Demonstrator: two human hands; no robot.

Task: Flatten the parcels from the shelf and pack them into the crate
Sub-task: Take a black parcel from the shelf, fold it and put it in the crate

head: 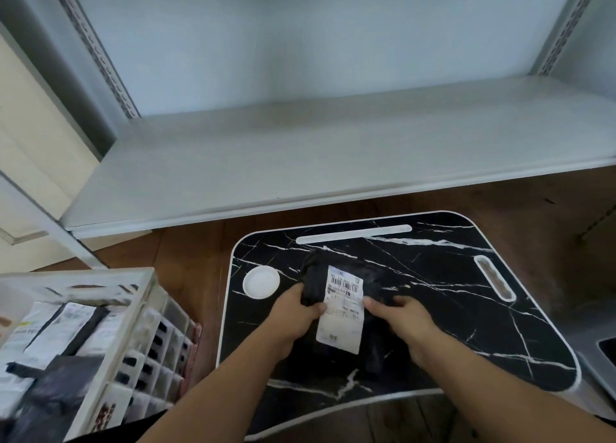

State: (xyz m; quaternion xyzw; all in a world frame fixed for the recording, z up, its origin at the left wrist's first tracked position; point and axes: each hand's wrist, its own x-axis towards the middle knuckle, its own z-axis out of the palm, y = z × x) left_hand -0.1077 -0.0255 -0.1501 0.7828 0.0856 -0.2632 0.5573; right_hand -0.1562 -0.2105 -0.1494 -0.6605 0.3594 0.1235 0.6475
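Note:
A black plastic parcel [343, 272] with a white shipping label [341, 309] lies on a black marble-patterned lap table [450, 276]. My left hand [300, 312] grips the parcel's bunched left edge, thumb against the label. My right hand [403, 312] rests on the parcel's right side with its fingers pressing down beside the label. At the lower left stands a white slatted crate [133, 329] holding several black and white parcels [56, 339]. The white shelf [333, 152] behind the table is bare.
The lap table has a round white cup recess [261, 282], a long white slot [353, 234] and a handle cutout [495, 282]. Brown wooden floor [193, 252] lies between crate and table. A grey object [600, 352] sits at the right edge.

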